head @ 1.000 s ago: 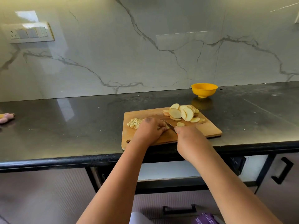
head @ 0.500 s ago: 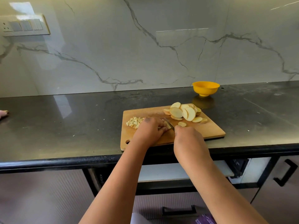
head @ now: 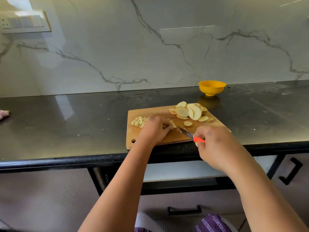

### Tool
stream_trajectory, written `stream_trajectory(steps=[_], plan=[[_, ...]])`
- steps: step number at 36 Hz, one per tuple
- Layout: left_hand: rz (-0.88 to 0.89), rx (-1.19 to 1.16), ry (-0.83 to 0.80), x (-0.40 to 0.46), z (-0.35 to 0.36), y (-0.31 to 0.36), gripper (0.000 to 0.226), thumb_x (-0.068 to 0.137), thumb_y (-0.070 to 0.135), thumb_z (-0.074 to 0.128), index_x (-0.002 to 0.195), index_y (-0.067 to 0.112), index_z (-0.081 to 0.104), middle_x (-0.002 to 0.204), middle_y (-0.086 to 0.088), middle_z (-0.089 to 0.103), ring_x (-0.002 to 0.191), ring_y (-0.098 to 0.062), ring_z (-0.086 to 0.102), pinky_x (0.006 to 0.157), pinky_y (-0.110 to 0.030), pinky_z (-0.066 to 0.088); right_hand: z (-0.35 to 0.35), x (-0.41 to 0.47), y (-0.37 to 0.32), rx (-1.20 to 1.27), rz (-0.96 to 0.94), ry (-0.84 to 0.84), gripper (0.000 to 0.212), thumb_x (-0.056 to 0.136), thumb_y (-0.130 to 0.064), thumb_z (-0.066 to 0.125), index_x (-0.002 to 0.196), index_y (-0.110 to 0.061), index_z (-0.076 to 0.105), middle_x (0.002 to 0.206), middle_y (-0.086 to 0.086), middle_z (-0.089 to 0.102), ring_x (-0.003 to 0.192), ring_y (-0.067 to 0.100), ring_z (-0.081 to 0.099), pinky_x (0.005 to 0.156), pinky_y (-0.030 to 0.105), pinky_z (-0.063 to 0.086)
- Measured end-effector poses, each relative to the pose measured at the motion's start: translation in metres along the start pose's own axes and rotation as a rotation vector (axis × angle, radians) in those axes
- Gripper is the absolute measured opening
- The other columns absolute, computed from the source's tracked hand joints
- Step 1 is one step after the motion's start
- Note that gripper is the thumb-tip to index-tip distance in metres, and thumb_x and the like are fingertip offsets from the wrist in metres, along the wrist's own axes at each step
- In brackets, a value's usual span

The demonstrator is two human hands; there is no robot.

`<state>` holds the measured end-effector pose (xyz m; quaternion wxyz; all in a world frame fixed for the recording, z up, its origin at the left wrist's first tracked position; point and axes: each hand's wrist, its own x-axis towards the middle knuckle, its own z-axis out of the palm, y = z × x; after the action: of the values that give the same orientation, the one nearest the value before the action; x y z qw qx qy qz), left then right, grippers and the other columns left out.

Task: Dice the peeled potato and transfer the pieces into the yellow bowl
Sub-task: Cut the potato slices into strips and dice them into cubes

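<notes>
1. Work piece: a small stack of potato strips (head: 172, 125) lies on the cutting board (head: 150, 113), directly under the fingertips of the left hand (head: 154, 129). Its long axis appears to run left-right across the board; most of it is hidden by the hand.
2. Left hand: fingers curled down and pressing on the strips, holding them in place.
3. Right hand (head: 215, 144): fingers wrapped round the orange handle of the knife (head: 192, 135). The blade points up and to the left, its tip touching or just beside the right end of the strips. The knife hand is the nearer to the exposed end.
4. Judgement: the coming cut must fall across the strips' long axis, just to the right of the left fingertips; clearance there looks tight.
5. Count: one knife, one board, one yellow bowl (head: 212, 87), which stands on the table (head: 66, 123) beyond the board's far right corner, apart from it.
6. Diced cubes (head: 139, 121): one pile, left of the left hand; too small to count.
7. Uncut round slices (head: 190, 112): one overlapping heap at the far right of the board, roughly a dozen, plus one loose slice (head: 187, 123) nearer the knife.
8. The bowl's inside does not show.
</notes>
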<state>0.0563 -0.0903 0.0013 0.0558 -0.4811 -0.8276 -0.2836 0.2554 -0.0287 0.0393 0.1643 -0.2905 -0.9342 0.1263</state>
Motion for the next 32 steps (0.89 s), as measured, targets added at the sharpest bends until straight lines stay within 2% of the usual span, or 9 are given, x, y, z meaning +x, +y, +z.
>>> stream_trajectory(steps=[3,6,9,15,18,22,26,30,32], plan=[[-0.024,0.008,0.003,-0.003,-0.002,0.001,0.032,0.095,0.035,0.062,0.124,0.02,0.069,0.126,0.001,0.067,0.108,-0.018,0.063,0.089,-0.024,0.045,0.012,0.012,0.001,0.076,-0.054,0.175,0.013,0.094,-0.02,0.059,0.107,-0.02,0.061,0.083,-0.005,0.055,0.063,0.004,0.045,0.047,0.014,0.027],[-0.012,-0.003,0.018,-0.008,-0.003,0.004,0.026,0.095,0.03,0.062,0.116,0.018,0.074,0.117,0.0,0.072,0.103,-0.018,0.065,0.09,-0.024,0.048,0.029,0.022,0.0,0.097,-0.075,0.203,0.014,0.094,-0.02,0.06,0.108,-0.018,0.06,0.082,-0.006,0.054,0.066,0.005,0.047,0.049,0.014,0.03],[0.012,0.035,0.0,-0.015,-0.004,0.009,0.023,0.094,0.016,0.055,0.102,0.014,0.076,0.098,-0.003,0.074,0.088,-0.02,0.066,0.083,-0.034,0.053,0.04,0.027,0.0,0.108,-0.076,0.189,0.014,0.093,-0.019,0.061,0.107,-0.018,0.06,0.09,-0.002,0.06,0.076,0.009,0.053,0.056,0.015,0.038],[0.091,0.032,-0.015,-0.022,0.0,0.009,0.03,0.089,0.006,0.044,0.098,0.018,0.07,0.097,0.0,0.07,0.087,-0.016,0.061,0.082,-0.034,0.052,0.046,0.031,-0.008,0.098,0.002,0.125,0.008,0.094,-0.017,0.058,0.102,-0.019,0.059,0.087,-0.001,0.058,0.075,0.012,0.056,0.061,0.022,0.051],[0.089,0.036,-0.025,-0.022,0.0,0.009,0.031,0.09,0.005,0.043,0.1,0.018,0.07,0.101,0.001,0.068,0.088,-0.015,0.059,0.077,-0.026,0.049,0.045,0.032,-0.012,0.074,0.022,0.117,0.007,0.093,-0.013,0.058,0.097,-0.019,0.057,0.083,-0.002,0.055,0.072,0.011,0.053,0.054,0.019,0.043],[0.101,0.035,-0.019,-0.021,0.0,0.009,0.03,0.091,0.003,0.042,0.094,0.018,0.069,0.086,0.008,0.056,0.078,-0.012,0.053,0.064,-0.014,0.036,0.044,0.031,-0.022,0.071,0.031,0.12,0.009,0.094,-0.012,0.056,0.092,-0.02,0.051,0.073,-0.006,0.045,0.064,0.007,0.045,0.048,0.017,0.029],[0.102,0.048,-0.02,-0.02,0.003,0.008,0.024,0.091,0.004,0.043,0.078,0.02,0.055,0.08,0.006,0.052,0.072,-0.014,0.049,0.063,-0.023,0.037,0.045,0.034,-0.03,0.074,0.043,0.095,0.016,0.092,-0.008,0.056,0.085,-0.019,0.047,0.071,-0.005,0.044,0.063,0.008,0.044,0.05,0.019,0.033],[0.103,0.074,-0.036,-0.017,0.005,0.008,0.024,0.091,0.006,0.043,0.09,0.011,0.067,0.088,0.0,0.062,0.077,-0.017,0.054,0.065,-0.027,0.041,0.039,0.039,-0.038,-0.001,0.016,0.026,0.014,0.093,-0.008,0.056,0.104,-0.017,0.058,0.091,0.002,0.06,0.079,0.015,0.054,0.068,0.025,0.049],[0.092,0.095,-0.056,-0.016,0.005,0.008,0.026,0.091,0.007,0.043,0.096,0.012,0.068,0.096,-0.002,0.066,0.082,-0.018,0.057,0.069,-0.029,0.045,0.036,0.038,-0.038,-0.027,0.009,0.001,0.016,0.093,-0.008,0.056,0.106,-0.018,0.058,0.094,0.002,0.06,0.079,0.015,0.054,0.067,0.026,0.048]])
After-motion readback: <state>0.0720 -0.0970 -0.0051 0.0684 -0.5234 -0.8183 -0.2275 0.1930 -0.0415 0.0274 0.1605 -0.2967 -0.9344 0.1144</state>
